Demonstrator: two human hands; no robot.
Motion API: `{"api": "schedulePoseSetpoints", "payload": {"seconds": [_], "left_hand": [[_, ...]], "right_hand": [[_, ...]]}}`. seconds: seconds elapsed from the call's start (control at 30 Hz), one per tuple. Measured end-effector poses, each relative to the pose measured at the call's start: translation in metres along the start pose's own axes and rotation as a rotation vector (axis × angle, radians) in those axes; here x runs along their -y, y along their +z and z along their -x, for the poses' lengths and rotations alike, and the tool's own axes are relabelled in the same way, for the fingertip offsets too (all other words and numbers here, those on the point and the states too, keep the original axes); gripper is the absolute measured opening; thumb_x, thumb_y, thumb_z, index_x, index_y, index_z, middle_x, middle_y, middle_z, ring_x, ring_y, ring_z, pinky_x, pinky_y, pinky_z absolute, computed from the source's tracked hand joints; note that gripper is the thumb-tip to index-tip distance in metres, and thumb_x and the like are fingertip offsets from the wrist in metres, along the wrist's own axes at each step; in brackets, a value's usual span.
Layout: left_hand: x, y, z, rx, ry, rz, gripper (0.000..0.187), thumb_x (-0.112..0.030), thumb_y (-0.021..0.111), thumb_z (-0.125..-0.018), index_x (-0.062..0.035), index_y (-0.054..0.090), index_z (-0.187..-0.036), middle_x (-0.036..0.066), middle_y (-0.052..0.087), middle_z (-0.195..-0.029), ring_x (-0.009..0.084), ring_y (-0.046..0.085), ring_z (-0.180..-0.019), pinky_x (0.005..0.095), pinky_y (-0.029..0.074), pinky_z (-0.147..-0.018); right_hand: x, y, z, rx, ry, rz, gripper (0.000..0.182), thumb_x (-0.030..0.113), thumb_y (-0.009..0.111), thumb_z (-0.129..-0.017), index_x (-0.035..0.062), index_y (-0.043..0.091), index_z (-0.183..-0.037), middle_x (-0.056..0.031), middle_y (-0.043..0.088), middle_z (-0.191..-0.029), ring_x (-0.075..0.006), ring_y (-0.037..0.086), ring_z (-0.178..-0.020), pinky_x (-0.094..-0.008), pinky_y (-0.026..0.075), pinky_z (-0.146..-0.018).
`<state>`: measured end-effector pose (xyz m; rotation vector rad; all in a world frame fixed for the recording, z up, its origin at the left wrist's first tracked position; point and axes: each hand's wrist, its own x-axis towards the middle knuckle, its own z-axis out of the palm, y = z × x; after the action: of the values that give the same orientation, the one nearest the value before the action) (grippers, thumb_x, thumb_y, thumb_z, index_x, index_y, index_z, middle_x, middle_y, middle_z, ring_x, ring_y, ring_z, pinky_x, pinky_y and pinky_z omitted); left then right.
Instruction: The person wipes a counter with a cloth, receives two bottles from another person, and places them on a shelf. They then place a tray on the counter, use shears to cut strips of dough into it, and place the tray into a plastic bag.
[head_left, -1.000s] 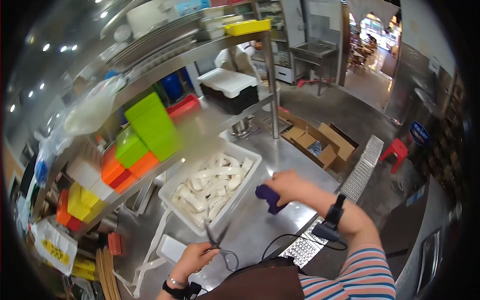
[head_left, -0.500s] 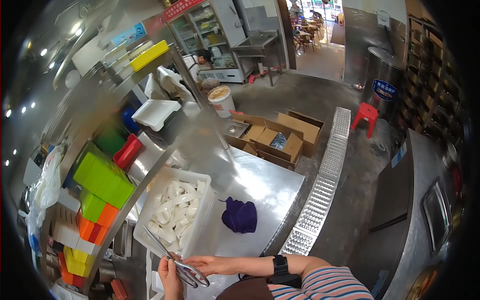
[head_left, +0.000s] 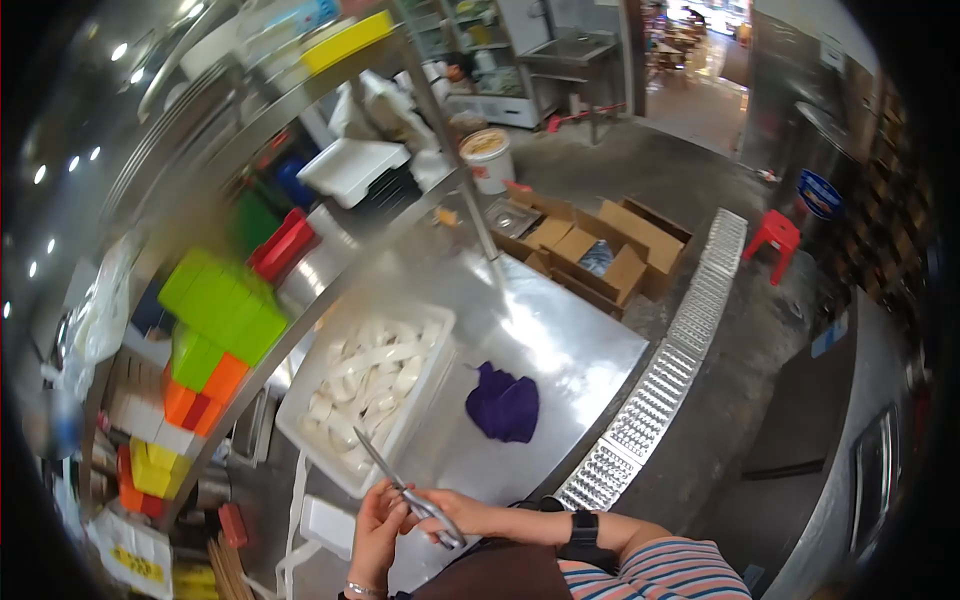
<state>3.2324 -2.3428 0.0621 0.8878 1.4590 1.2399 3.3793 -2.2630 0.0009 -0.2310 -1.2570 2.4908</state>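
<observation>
A pair of metal scissors (head_left: 377,455) is held between my two hands over the steel table, its blades pointing up and to the left. My left hand (head_left: 374,530) has its fingers curled and pressed at the scissors near the pivot. Beside the handles, my right hand (head_left: 452,512) also grips them; some of its fingers are hidden behind the metal. Just beyond the blades stands a white tub (head_left: 440,335) full of long, white, spoon-like pieces (head_left: 375,385). A dark purple cloth (head_left: 503,403) lies crumpled to the tub's right.
The steel table (head_left: 590,345) has its edge on the right, beside a perforated metal floor strip (head_left: 650,400). Open cardboard boxes (head_left: 590,245) stand beyond it. Left, a shelf holds green boxes (head_left: 222,305). A small white tray (head_left: 328,527) lies near my left hand. Another person (head_left: 458,70) is far back.
The view has shifted, so the room appears further right and slightly turned. Both hands still hold the scissors, which now sit a little higher and further right in the view.
</observation>
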Motion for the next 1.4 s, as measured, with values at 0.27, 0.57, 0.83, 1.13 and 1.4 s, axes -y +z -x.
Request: {"api": "schedulePoseSetpoints", "payload": {"seconds": [0.27, 0.57, 0.83, 1.13, 1.4], "left_hand": [[0.028, -0.097, 0.055, -0.242, 0.012, -0.068, 0.035, -0.004, 0.06, -0.087, -0.0049, 0.053, -0.121, 0.006, 0.062, -0.103, 0.0168, 0.063, -0.086, 0.0278, 0.049, -0.075], [0.072, -0.245, 0.113, -0.577, -0.005, -0.065, 0.026, -0.006, 0.061, -0.087, -0.0035, 0.058, -0.113, 0.003, 0.064, -0.098, 0.0137, 0.062, -0.086, 0.026, 0.048, -0.076], [0.138, -0.359, 0.145, -0.515, 0.053, -0.185, 0.018, -0.005, 0.063, -0.086, -0.0013, 0.062, -0.104, 0.003, 0.064, -0.098, 0.0114, 0.061, -0.084, 0.024, 0.048, -0.078], [0.135, -0.38, 0.101, -0.449, 0.225, -1.033, 0.03, -0.013, 0.072, -0.072, -0.0055, 0.064, -0.1, 0.01, 0.063, -0.099, 0.0311, 0.059, -0.094, 0.0415, 0.047, -0.081], [0.167, -0.4, 0.104, -0.323, -0.005, -1.406, 0.023, -0.016, 0.065, -0.077, -0.0087, 0.063, -0.098, 0.01, 0.064, -0.096, 0.029, 0.06, -0.093, 0.0423, 0.046, -0.081]], "right_hand": [[-0.002, -0.017, 0.017, -0.101, 0.052, 0.091, 0.052, 0.009, 0.067, -0.085, 0.0076, 0.045, -0.132, -0.0027, 0.062, -0.092, -0.0068, 0.055, -0.076, -0.0204, 0.044, -0.064], [-0.039, 0.044, 0.0, -0.327, -0.003, 0.146, 0.034, 0.024, 0.061, -0.088, 0.0043, 0.049, -0.113, -0.0051, 0.055, -0.067, -0.0058, 0.039, -0.048, -0.0202, 0.035, -0.045], [-0.117, 0.147, -0.045, -0.576, 0.149, 0.289, 0.041, 0.025, 0.061, -0.088, 0.0044, 0.048, -0.121, -0.0022, 0.052, -0.063, -0.0044, 0.038, -0.046, -0.019, 0.034, -0.045], [-0.15, 0.196, -0.041, -0.756, 0.268, 0.492, 0.041, 0.017, 0.072, -0.083, 0.007, 0.055, -0.118, 0.003, 0.054, -0.064, -0.0021, 0.045, -0.053, -0.0179, 0.033, -0.047], [-0.153, 0.18, -0.048, -0.725, 0.294, 0.871, 0.044, 0.02, 0.079, -0.075, 0.0027, 0.059, -0.11, 0.0071, 0.045, -0.063, -0.0032, 0.038, -0.058, -0.0206, 0.032, -0.051]]}}
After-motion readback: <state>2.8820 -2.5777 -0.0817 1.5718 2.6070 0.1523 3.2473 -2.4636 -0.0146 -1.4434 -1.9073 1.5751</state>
